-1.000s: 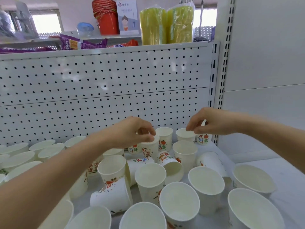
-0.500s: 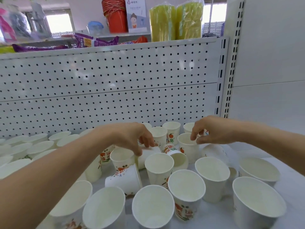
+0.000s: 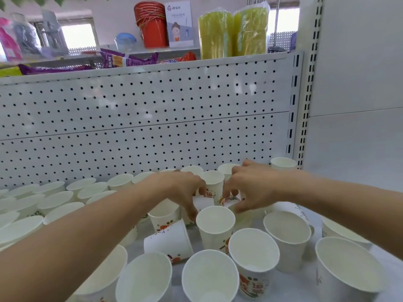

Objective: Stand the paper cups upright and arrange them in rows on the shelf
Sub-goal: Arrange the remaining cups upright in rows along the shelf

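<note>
Pinching two toppled cups: left hand (image 3: 183, 190) on one (image 3: 204, 202), right hand (image 3: 250, 190) on another (image 3: 229, 201). Lying on their sides directly under the fingertips, behind the upright cup (image 3: 216, 221).

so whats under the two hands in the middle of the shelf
Paper cups lying on their sides, printed walls partly visible between the left hand and right hand. How many, and how the fingers grip them, is covered.

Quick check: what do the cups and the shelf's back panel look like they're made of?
Cups: thin paper, it seems, matte white inside, printed red-orange artwork outside, rolled rims. Back panel: likely painted sheet metal, smooth pale grey with even rows of punched holes and a faint sheen.
</note>
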Tool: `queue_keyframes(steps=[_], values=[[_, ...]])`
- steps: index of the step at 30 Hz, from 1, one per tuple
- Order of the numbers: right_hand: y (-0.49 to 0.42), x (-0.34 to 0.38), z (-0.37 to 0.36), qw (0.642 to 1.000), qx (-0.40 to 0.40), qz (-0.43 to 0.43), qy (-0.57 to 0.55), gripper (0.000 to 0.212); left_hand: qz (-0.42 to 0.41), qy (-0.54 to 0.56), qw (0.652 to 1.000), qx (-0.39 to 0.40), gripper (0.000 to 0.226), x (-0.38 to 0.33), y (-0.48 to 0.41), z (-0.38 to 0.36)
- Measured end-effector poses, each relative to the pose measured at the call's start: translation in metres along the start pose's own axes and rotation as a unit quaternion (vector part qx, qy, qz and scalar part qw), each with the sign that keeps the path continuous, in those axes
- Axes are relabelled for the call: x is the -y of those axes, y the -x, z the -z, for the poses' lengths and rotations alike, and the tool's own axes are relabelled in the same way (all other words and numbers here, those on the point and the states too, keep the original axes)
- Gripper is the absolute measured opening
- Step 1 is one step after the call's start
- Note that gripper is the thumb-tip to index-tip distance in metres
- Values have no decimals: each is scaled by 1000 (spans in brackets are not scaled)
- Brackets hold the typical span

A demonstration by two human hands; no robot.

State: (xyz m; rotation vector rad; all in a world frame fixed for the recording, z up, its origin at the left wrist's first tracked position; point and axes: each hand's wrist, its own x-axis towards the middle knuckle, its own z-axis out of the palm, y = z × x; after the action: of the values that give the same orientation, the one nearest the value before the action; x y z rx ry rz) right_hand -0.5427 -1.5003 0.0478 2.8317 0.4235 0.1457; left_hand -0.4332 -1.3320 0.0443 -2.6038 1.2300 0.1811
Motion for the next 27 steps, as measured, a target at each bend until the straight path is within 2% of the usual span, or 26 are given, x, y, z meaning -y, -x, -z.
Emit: queue_keyframes(steps=[6, 10, 14, 20, 23, 27], values=[[-16, -5, 0, 997, -68, -22, 39, 15, -8, -14, 999, -44, 63, -1, 2, 2], [-26, -14, 1, 997, -47, -57, 23, 16, -20, 58, 994, -93, 52, 6, 6, 16], [-28, -16, -3, 998, -6, -63, -1, 22, -16, 109, 989, -104, 43, 14, 11, 26], [-17, -30, -2, 992, -31, -106, -68, 30, 29, 80, 995, -52, 67, 2, 12, 31], [-6, -40, 5, 990, -32, -118, -69, 32, 38, 47, 998, -16, 71, -7, 7, 28], [23, -53, 18, 986, -32, -136, -90, 32, 30, 43, 999, -8, 76, -8, 4, 25]])
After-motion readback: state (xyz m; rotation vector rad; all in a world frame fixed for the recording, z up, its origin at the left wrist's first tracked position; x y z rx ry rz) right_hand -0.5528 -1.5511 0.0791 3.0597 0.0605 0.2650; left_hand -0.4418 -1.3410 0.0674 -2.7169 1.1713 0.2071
